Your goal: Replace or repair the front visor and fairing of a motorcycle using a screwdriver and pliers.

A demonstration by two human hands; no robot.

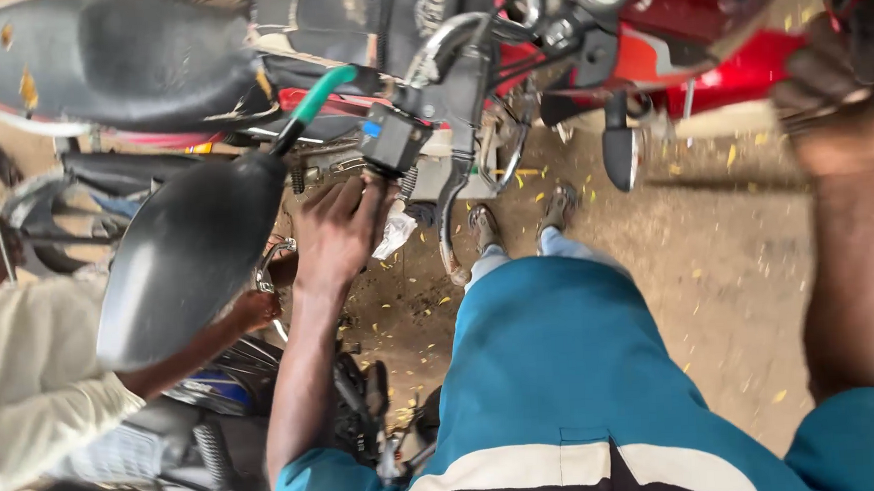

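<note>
Left hand on the small black box, right hand up at the red motorcycle's handlebar.

Left hand (336, 232) reaches forward, fingers curled loosely round the lower edge of the small black box-shaped part with a blue patch (391, 139), touching it; the box sits just beyond the fingertips, under the chrome handlebar tube (448, 41). Green-and-black handlebar grip (311, 102) just left of the box, black rounded mirror housing (193, 248) beside the wrist. Right hand (820, 72) is blurred at the red motorcycle fuel tank (734, 66) edge (can't tell how far it's closed or what it holds). Another person's hand (255, 308), cream sleeve, works below the mirror.
</note>
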